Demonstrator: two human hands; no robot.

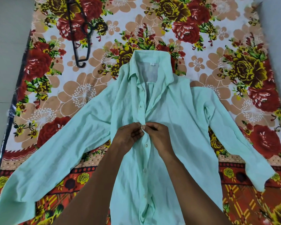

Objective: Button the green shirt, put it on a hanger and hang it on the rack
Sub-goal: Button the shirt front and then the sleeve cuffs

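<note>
Pinching the placket of the green shirt (169,111) at mid-chest, we have both hands meeting at one button: our left hand (126,137) curls its fingers round the edge of the left front panel, and our right hand (159,137) grips the opposite edge, thumbs and fingertips touching over the small pale button between them. The shirt lies face up on the floral bedsheet (217,30), collar toward the far edge, hem toward the near edge beneath our forearms, sleeves spread out to either side and reaching toward the near corners. Below our hands the front is already closed by several buttons; above them the placket lies open up to the collar, showing the inner back and a small label. A black hanger (78,34) lies on the sheet near the far left corner, well apart from the shirt and from our hands. Our forearms cover part of the lower shirt front. A grey floor borders the sheet on both sides.
</note>
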